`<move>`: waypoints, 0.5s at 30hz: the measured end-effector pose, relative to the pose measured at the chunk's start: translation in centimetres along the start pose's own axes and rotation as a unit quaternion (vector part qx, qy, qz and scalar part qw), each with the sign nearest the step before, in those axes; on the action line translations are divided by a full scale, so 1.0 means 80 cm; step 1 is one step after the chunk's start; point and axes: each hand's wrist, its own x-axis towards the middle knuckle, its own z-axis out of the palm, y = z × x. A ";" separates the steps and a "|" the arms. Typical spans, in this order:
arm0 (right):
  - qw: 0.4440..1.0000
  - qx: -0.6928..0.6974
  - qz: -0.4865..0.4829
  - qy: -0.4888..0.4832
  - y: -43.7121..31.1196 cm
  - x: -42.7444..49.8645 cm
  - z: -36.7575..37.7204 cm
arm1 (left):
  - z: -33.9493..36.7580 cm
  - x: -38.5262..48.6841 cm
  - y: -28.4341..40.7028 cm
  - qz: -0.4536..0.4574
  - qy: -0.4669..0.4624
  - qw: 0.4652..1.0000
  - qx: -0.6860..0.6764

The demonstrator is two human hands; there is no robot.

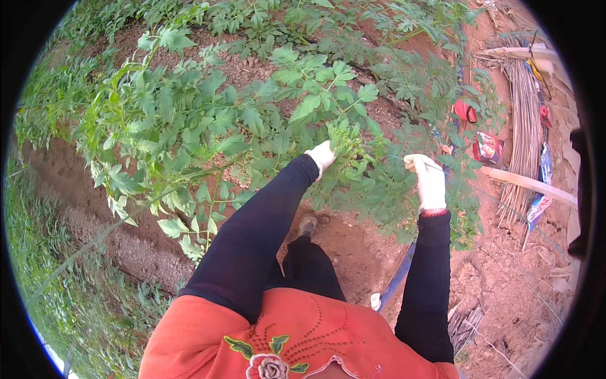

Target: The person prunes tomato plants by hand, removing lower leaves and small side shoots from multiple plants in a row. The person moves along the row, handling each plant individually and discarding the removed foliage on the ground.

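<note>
My left hand (323, 158), in a white glove, is at the leafy top of a tomato plant (349, 142). Leaves hide its fingertips, so their grip on the stem cannot be made out. To the right, my right hand (426, 177), also gloved in white, has thumb and fingers pinched together on a thin pale-blue string (396, 157). That string runs left from the fingers towards the same plant top. Dense tomato foliage (218, 113) spreads in front of and left of both hands.
A taut line (90, 244) crosses the left side. Dark irrigation hose (362, 71) runs between the plants. At right lie a bundle of thin canes (521, 118), a wooden bar (528, 184), a printed packet (488, 148) and a red object (465, 111). My shoe (307, 226) stands on bare soil.
</note>
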 end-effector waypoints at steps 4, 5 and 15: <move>0.998 0.034 0.051 -0.009 0.014 0.027 -0.007 | 0.007 0.004 0.003 -0.036 0.012 0.941 -0.338; 0.997 0.043 0.065 -0.008 0.015 0.033 -0.006 | 0.007 0.007 0.002 -0.025 -0.009 0.903 -0.430; 0.995 -0.012 0.077 -0.056 0.027 0.089 -0.012 | 0.041 0.041 -0.003 0.127 -0.081 0.989 -0.003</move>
